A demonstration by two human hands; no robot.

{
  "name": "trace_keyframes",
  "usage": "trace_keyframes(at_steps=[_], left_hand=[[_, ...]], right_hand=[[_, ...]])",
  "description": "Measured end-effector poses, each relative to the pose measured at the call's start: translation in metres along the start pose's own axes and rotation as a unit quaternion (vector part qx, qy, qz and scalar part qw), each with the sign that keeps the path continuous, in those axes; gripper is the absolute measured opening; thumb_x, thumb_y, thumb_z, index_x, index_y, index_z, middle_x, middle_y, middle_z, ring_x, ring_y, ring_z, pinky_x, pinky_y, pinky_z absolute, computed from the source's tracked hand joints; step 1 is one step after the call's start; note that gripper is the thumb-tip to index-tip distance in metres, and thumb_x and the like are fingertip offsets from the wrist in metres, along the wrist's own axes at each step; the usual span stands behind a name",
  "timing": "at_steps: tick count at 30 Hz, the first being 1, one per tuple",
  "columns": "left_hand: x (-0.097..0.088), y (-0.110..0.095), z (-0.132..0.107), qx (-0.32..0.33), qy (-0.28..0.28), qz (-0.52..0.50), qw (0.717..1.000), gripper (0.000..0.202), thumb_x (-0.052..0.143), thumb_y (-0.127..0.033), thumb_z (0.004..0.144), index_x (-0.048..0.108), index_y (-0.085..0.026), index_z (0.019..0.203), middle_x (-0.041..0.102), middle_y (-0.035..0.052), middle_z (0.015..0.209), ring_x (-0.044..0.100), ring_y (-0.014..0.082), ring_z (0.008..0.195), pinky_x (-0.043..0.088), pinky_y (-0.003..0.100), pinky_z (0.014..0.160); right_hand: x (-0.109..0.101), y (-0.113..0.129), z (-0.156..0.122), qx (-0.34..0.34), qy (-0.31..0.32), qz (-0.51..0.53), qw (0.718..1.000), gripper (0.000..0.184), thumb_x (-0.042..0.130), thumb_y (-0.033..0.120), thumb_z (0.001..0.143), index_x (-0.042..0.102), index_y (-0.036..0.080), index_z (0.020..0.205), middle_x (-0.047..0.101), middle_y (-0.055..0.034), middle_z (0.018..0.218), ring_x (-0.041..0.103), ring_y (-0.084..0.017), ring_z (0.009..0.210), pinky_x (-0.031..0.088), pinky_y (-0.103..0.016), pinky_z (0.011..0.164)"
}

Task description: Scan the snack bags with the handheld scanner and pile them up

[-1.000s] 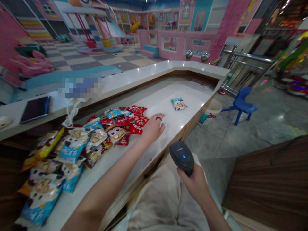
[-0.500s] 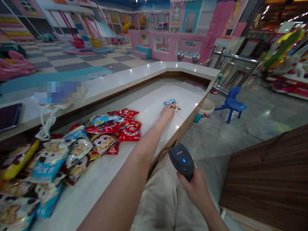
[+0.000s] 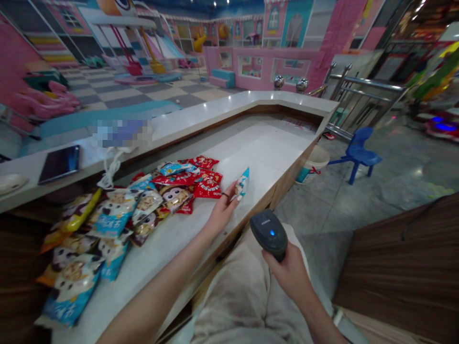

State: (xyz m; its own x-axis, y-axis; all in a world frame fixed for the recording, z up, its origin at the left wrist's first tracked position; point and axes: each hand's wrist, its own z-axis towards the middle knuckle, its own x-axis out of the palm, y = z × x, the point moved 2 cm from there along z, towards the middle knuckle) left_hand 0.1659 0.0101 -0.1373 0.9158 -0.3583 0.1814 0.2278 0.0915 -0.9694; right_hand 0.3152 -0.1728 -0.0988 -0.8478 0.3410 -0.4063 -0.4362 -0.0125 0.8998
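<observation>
Closest in, at about five o'clock, the right hand [image 3: 290,274] is wrapping around the handle of a dark handheld barcode scanner [image 3: 268,234], its grip closed on the tool, with the scanner's head tilting forward and a small blue light glowing on top. The left arm is reaching in from seven o'clock over the white counter [image 3: 258,153], wrist bent, and the left hand [image 3: 222,210] is pinching a small blue-and-white snack packet [image 3: 242,185] between thumb and fingertips. That grip is closed on the packet, which is standing on edge just above the counter at about twelve o'clock, its narrow side showing and its printed face mostly turned away. A dark ring is sitting on one finger. Just beside the hand, toward eleven o'clock, red snack packets [image 3: 208,185] are lying in a loose heap, running into a spread of blue, white and yellow packets [image 3: 114,212] toward nine o'clock. Farther out, a tablet [image 3: 59,164] is resting on the raised ledge, a bucket [image 3: 311,165] and a blue child's chair [image 3: 356,155] are standing on the floor at two o'clock, and a pink playhouse wall [image 3: 258,67] is rising at twelve.
</observation>
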Motion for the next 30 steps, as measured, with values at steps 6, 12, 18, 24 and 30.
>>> trace_keyframes(at_steps=[6, 12, 18, 24, 30], left_hand=[[-0.031, -0.003, -0.034, -0.143, -0.119, -0.245, 0.952, 0.021, 0.063, -0.028, 0.089, 0.07, -0.018, 0.106, 0.073, 0.0069, 0.114, 0.068, 0.0201, 0.106, 0.052, 0.042, 0.103], [-0.032, -0.005, -0.031, -0.138, -0.122, -0.309, 0.933, 0.025, 0.055, -0.031, 0.091, 0.069, -0.015, 0.105, 0.075, 0.008, 0.106, 0.07, 0.0229, 0.103, 0.054, 0.043, 0.099], [-0.028, 0.0, -0.034, -0.124, -0.148, -0.254, 0.948, 0.03, 0.073, -0.034, 0.085, 0.066, -0.015, 0.107, 0.075, 0.0086, 0.11, 0.07, 0.0217, 0.104, 0.051, 0.045, 0.104], [-0.027, 0.0, -0.036, -0.11, -0.119, -0.257, 0.953, 0.04, 0.077, -0.031, 0.082, 0.064, -0.018, 0.117, 0.071, 0.0087, 0.122, 0.066, 0.0236, 0.115, 0.047, 0.047, 0.109], [-0.026, -0.001, -0.036, -0.115, -0.121, -0.256, 0.952, 0.041, 0.076, -0.033, 0.083, 0.064, -0.017, 0.119, 0.07, 0.0096, 0.125, 0.066, 0.0235, 0.115, 0.046, 0.047, 0.11]], right_hand=[[0.009, 0.01, -0.006, -0.007, 0.018, -0.003, 1.0, 0.01, 0.061, 0.022, 0.076, 0.068, 0.018, 0.081, 0.073, -0.0027, 0.072, 0.068, -0.022, 0.067, 0.05, -0.026, 0.061], [0.02, 0.011, -0.008, -0.008, 0.035, -0.004, 0.999, 0.011, 0.06, 0.023, 0.076, 0.067, 0.016, 0.081, 0.072, -0.0028, 0.072, 0.066, -0.021, 0.067, 0.048, -0.025, 0.061], [0.026, 0.019, -0.002, -0.023, 0.042, -0.002, 0.999, 0.011, 0.061, 0.022, 0.077, 0.068, 0.016, 0.082, 0.071, -0.0021, 0.072, 0.066, -0.021, 0.067, 0.047, -0.024, 0.061], [0.032, 0.026, 0.003, -0.031, 0.057, 0.011, 0.998, 0.012, 0.061, 0.02, 0.078, 0.068, 0.016, 0.086, 0.072, -0.0019, 0.076, 0.066, -0.02, 0.071, 0.048, -0.023, 0.064], [0.031, 0.028, 0.003, -0.03, 0.055, -0.001, 0.998, 0.011, 0.061, 0.021, 0.078, 0.067, 0.016, 0.085, 0.071, -0.0025, 0.076, 0.065, -0.02, 0.071, 0.047, -0.024, 0.066]])
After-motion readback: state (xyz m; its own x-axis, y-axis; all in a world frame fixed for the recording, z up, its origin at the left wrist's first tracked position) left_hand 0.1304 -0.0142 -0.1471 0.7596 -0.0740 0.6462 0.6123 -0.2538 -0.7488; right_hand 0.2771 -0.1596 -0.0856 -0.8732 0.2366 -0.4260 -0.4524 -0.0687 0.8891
